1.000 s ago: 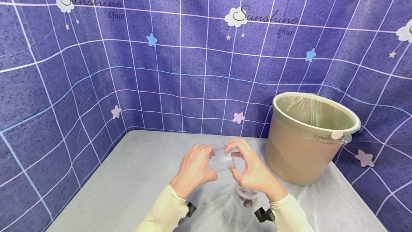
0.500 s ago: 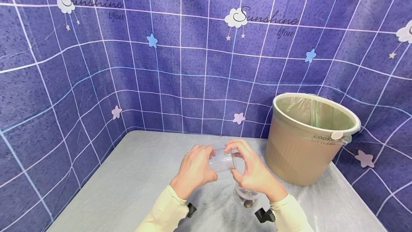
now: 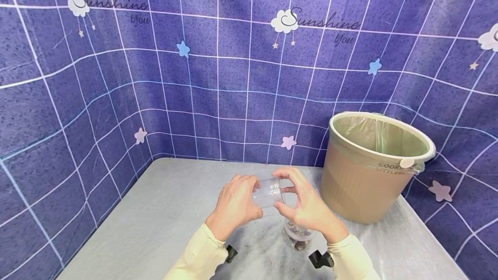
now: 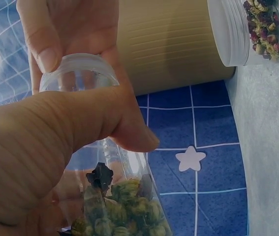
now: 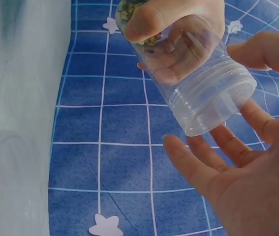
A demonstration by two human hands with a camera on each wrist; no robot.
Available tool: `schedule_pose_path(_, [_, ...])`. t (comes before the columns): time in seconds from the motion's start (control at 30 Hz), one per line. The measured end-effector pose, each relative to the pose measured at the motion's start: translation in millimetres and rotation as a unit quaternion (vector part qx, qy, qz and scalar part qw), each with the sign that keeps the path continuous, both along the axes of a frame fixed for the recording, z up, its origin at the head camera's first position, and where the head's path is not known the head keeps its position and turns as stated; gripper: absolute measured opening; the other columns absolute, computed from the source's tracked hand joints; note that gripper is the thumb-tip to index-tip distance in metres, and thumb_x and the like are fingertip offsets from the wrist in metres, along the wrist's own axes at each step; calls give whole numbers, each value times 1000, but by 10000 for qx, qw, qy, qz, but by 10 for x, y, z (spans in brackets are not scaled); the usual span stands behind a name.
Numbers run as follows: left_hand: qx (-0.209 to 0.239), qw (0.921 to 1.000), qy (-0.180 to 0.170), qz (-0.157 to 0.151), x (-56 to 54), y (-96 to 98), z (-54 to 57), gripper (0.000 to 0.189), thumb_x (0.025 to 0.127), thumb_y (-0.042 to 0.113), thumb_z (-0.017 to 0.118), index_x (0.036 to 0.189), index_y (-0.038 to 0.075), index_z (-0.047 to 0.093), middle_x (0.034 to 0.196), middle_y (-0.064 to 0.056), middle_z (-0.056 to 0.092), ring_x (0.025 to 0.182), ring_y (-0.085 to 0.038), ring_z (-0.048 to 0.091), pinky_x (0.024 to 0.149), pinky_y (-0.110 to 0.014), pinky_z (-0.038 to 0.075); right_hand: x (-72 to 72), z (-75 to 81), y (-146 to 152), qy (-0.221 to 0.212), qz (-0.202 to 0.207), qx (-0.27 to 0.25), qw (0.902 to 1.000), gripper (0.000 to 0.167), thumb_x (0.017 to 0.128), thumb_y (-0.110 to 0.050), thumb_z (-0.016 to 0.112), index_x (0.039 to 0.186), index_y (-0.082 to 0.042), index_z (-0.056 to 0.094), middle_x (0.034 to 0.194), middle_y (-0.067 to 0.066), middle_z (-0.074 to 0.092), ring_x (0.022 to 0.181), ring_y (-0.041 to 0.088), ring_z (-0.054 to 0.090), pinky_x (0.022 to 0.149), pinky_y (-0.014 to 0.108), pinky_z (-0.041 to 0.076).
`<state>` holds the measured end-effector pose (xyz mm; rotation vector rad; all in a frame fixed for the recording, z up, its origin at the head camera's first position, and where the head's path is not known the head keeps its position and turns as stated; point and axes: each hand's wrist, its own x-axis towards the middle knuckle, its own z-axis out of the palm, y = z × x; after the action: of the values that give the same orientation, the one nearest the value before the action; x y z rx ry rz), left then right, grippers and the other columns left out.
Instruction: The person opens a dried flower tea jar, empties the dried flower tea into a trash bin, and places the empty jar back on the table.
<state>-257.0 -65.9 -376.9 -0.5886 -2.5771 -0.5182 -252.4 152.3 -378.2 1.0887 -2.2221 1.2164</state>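
Observation:
My left hand (image 3: 235,202) grips a clear plastic jar (image 3: 263,193), held tilted on its side above the table, lid end to the right. In the left wrist view, greenish dried buds (image 4: 124,211) and a dark piece lie inside its lower end. The clear screw lid (image 5: 220,101) is on the jar's mouth. Around that lid stands my right hand (image 3: 305,206), its fingers spread and somewhat apart from the lid in the right wrist view. A fingertip sits close to the lid's edge; whether it touches is hard to tell.
A second jar (image 3: 297,237) with mixed red and yellow dried flowers stands on the grey table (image 3: 175,211), below my right hand. At the right is a tan lined bin (image 3: 358,185). A blue-purple gridded curtain (image 3: 233,98) hangs around the table.
My right fingers have loosened from the lid and shifted slightly, with the thumb now lower left. My left hand and the jar have stayed in place.

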Motion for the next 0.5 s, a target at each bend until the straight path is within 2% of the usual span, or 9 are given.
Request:
schedule_pose_path(0.3, [12, 10000, -14, -8, -7, 2, -3, 48, 51, 20, 87, 93, 20, 67, 83, 8, 63, 79, -16, 54, 64, -33, 46, 0, -2, -12, -441, -470, -178, 9978, 53, 91, -13, 76, 139, -15, 55, 139, 4, 56, 118, 29, 63, 85, 35, 61])
schedule_pose_path(0.5, [11, 10000, -17, -17, -8, 2, -2, 47, 50, 21, 87, 93, 20, 67, 84, 7, 64, 80, -16, 54, 64, -33, 46, 13, 14, -10, -692, -863, -1, 9939, 45, 96, -24, 72, 138, -18, 56, 137, 0, 59, 113, 21, 68, 84, 31, 60])
